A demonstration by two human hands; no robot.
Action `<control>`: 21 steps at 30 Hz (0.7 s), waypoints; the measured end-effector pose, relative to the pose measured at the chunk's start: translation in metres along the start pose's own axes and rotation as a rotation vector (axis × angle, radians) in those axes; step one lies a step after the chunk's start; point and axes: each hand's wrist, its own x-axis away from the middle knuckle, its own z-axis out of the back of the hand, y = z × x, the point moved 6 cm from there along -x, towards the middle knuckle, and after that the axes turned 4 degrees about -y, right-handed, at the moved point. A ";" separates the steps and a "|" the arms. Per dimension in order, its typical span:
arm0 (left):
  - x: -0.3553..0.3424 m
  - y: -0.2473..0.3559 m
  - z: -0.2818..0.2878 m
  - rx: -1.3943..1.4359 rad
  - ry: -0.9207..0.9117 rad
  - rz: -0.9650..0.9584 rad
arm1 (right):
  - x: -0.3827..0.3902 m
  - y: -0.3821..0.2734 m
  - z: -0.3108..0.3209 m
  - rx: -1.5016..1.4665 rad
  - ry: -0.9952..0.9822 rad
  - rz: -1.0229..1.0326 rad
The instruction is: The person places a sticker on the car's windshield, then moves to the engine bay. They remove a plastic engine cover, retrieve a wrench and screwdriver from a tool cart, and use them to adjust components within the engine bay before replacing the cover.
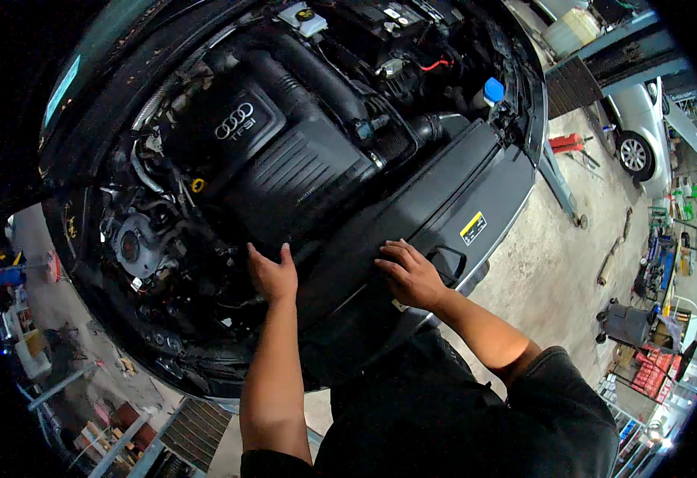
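Note:
My left hand (273, 277) reaches into the engine bay at the near edge of the black ribbed engine cover (308, 163). Its thumb and a fingertip point away from me and stand apart; the other fingers are mostly hidden. My right hand (414, 277) rests on the black plastic front panel (452, 203) of the car, fingers slightly bent and spread on its surface. Nothing shows in either hand. Beside the right fingers is an oblong opening (449, 261) in the panel, and a yellow-and-white label (473, 229) is stuck farther along it.
A coolant tank (135, 245) and a yellow dipstick ring (198, 186) lie left of the cover. A blue cap (493, 89) stands at the far right. Lift arms (559, 187) flank the car. A silver car (642, 135) and a red crate (656, 371) are on the right.

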 end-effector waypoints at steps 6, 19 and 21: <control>-0.003 -0.005 -0.001 -0.009 0.010 0.004 | 0.002 0.007 0.013 -0.064 0.074 0.009; -0.005 -0.005 -0.003 -0.057 -0.023 0.044 | 0.016 0.027 0.013 -0.086 0.093 0.016; -0.002 0.001 -0.001 -0.046 -0.016 0.053 | 0.014 0.031 0.015 -0.101 0.081 0.001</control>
